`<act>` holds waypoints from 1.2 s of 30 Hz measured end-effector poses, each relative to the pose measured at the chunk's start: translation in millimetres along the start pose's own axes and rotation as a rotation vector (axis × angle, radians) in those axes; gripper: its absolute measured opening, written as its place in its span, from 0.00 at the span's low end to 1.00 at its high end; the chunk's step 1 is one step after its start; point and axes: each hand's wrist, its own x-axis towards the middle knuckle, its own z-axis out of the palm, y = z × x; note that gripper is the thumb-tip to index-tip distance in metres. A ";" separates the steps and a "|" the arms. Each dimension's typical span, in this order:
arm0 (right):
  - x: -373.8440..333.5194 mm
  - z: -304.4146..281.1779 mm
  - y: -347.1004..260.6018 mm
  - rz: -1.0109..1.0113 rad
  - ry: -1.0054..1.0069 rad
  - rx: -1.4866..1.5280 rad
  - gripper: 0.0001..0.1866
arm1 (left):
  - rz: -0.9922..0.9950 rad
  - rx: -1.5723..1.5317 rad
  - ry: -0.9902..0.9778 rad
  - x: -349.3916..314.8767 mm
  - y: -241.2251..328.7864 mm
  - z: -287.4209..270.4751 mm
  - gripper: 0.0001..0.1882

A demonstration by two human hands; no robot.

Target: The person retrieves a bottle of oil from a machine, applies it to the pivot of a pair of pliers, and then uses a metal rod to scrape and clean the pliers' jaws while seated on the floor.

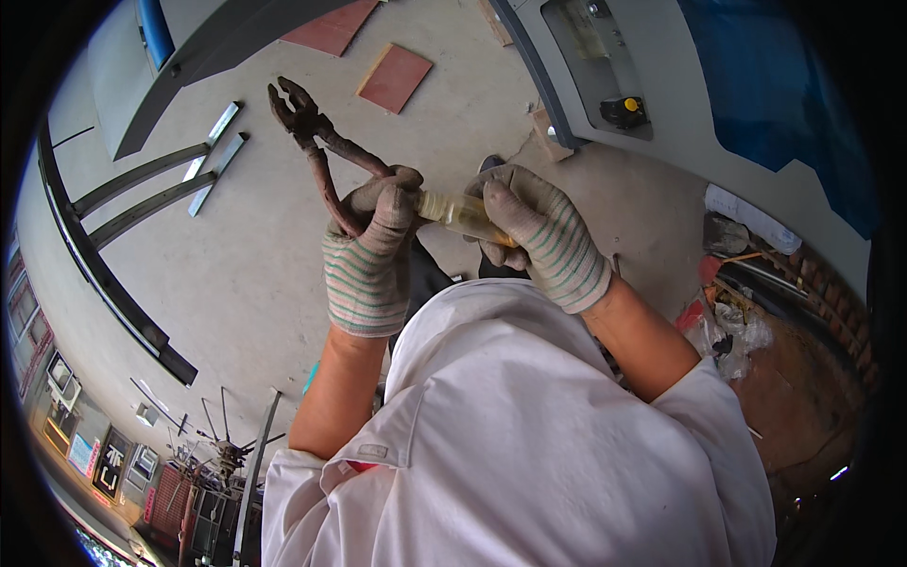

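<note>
Both of my hands wear knitted work gloves with green stripes and dark, soiled fingers. My left hand point(367, 241) is closed around the handles of rusty brown pliers point(305, 125), whose jaws point up and away to the left, slightly parted. In front of my chest, my right hand point(546, 234) grips a small clear bottle point(463, 215) with yellowish contents. The bottle lies nearly sideways, its narrow end reaching the fingers of my left hand. Whether those fingers also pinch the bottle's end is hidden by the glove.
A grey machine housing point(652, 156) with a blue panel stands at the far right. Reddish boards point(395, 78) lie on the concrete floor ahead. A dark metal frame point(104, 255) is on the left. Plastic scraps point(732, 331) and rods clutter the right side.
</note>
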 end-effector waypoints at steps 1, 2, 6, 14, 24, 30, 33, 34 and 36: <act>-0.6 -3.3 -2.1 0.042 0.012 0.015 0.16 | 0.001 0.020 0.006 2.1 -2.9 0.9 0.18; -1.0 -5.6 -2.2 0.087 0.028 0.034 0.20 | -0.007 0.028 -0.012 4.5 -5.1 1.0 0.16; 9.5 -24.7 15.8 -0.142 0.060 -0.214 0.22 | -0.035 0.113 -0.008 16.8 -16.0 5.5 0.14; 32.4 -74.2 17.0 -0.388 0.003 -0.865 0.22 | 0.023 0.217 -0.018 37.4 -50.0 15.3 0.13; 126.7 -206.7 56.9 -0.335 -0.082 -1.080 0.28 | -0.153 0.513 0.118 89.8 -139.9 8.4 0.19; 239.2 -349.4 108.6 -0.130 0.692 -0.249 0.17 | -0.319 0.346 0.291 113.6 -203.5 -39.8 0.20; 291.7 -444.9 128.4 -0.243 0.856 0.182 0.19 | -0.401 0.304 0.349 121.5 -224.2 -61.7 0.20; 305.6 -469.4 134.6 -0.306 0.923 0.105 0.17 | -0.429 0.320 0.344 122.9 -233.7 -73.6 0.20; 336.6 -526.4 144.5 -0.382 1.058 -0.007 0.15 | -0.468 0.305 0.362 128.4 -248.5 -86.4 0.22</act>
